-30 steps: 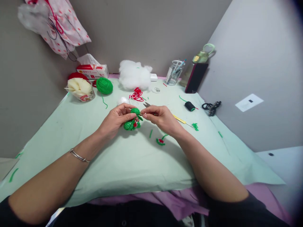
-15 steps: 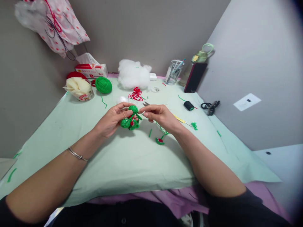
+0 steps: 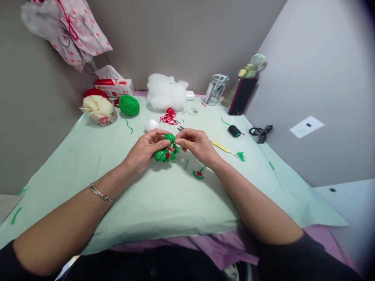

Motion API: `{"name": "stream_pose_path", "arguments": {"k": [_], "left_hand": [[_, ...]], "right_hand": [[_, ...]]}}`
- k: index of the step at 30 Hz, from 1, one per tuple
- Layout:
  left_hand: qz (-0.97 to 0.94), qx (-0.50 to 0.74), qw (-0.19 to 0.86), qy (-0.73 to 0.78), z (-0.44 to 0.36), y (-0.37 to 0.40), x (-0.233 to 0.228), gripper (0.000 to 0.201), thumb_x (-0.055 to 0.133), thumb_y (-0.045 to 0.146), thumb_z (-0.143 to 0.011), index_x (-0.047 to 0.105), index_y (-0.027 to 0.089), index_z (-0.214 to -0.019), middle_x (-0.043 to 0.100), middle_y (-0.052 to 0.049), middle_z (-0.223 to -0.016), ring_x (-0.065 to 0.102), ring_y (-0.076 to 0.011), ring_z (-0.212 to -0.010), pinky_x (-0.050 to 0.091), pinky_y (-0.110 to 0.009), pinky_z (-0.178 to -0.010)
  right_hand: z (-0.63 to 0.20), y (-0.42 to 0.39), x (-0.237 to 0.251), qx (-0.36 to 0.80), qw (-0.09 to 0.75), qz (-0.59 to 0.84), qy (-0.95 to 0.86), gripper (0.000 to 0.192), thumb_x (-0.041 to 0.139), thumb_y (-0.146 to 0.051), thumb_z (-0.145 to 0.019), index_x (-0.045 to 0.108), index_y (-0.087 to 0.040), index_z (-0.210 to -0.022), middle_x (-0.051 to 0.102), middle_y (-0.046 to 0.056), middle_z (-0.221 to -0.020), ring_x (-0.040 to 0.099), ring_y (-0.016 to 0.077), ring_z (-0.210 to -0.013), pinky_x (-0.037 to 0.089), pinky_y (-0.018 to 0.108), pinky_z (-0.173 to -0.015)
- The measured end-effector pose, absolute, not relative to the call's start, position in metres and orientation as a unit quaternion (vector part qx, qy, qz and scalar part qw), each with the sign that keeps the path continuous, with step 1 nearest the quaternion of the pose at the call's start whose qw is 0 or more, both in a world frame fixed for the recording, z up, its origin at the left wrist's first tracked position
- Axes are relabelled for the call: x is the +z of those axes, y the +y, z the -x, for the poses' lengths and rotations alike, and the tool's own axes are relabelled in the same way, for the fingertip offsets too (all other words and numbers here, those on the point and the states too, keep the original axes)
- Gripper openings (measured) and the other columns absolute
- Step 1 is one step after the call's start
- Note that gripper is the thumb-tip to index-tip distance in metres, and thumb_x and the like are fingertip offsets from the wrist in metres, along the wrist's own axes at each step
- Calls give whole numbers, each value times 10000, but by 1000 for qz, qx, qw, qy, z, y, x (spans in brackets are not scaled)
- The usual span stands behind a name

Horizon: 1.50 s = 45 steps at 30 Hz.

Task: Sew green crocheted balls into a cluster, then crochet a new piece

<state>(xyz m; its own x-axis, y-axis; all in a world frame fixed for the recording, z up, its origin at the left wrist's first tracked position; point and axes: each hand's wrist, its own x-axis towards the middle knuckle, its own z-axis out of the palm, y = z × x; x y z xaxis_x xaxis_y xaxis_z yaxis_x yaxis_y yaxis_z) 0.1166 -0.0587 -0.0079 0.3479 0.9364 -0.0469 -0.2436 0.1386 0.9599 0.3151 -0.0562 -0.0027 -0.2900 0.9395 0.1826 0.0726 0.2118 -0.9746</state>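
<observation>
From my remote seat, the biggest thing I see is the surface (image 3: pixel 164 195) under a pale green cloth, wedged into a corner between two grey walls. At its far edge lies a heap of white stuffing (image 3: pixel 165 92), with a ball of green yarn (image 3: pixel 129 105) to the left of it and a clear cup of tools (image 3: pixel 216 89) to the right. Nearer the middle sit a tangle of red thread (image 3: pixel 169 116), a black spool (image 3: pixel 234 131) and a yellow-handled hook (image 3: pixel 224 148).

The left hand (image 3: pixel 145 149) is curled closed around the green crochet piece (image 3: pixel 166 150), gripping it just above the cloth at the centre of the surface. The right hand (image 3: pixel 195 143) is pinched closed right against the top of that piece; whatever fine thing it pinches is too small for me to make out. A small green and red crochet bit (image 3: pixel 198 174) lies on the cloth just below the right wrist.

To do this well, I judge that the left hand should hold firmly without crushing the stitches, and the right should work in short, even pulls, close to the piece, keeping loose strands clear.
</observation>
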Motion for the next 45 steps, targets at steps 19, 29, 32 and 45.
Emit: {"name": "stream_pose_path", "arguments": {"k": [19,29,32,45], "left_hand": [[-500,325,717,361,-113,-57,-11,369,829,499,-788,754,175,-946,672,-22,-761,599,-118,-637,459,-214,-564],[-536,273,722,341,-115,-60,-7,415,756,566,-839,733,159,-919,507,17,-638,450,-98,-554,409,-198,-480],[-531,282,722,343,-117,-60,-7,425,729,574,-860,729,149,-865,498,13,-618,431,-92,-540,396,-188,-467],[-539,280,712,354,-117,-60,-9,372,707,537,-877,725,166,-855,494,20,-598,442,-101,-511,371,-210,-459]], "right_hand": [[-321,-58,6,520,424,395,-627,333,762,-473,-820,720,-164,-938,610,-17,-742,475,88,-603,403,258,-575],[-314,-59,6,570,463,400,-548,181,806,-322,-692,718,-165,-708,591,-31,-633,457,82,-591,373,251,-590],[-311,-55,3,576,524,416,-469,200,834,-314,-647,706,-165,-683,579,-34,-637,453,74,-585,386,247,-594],[-314,-59,1,605,427,393,-544,162,768,-294,-746,680,-163,-711,586,-37,-639,491,72,-580,408,242,-597]]}}
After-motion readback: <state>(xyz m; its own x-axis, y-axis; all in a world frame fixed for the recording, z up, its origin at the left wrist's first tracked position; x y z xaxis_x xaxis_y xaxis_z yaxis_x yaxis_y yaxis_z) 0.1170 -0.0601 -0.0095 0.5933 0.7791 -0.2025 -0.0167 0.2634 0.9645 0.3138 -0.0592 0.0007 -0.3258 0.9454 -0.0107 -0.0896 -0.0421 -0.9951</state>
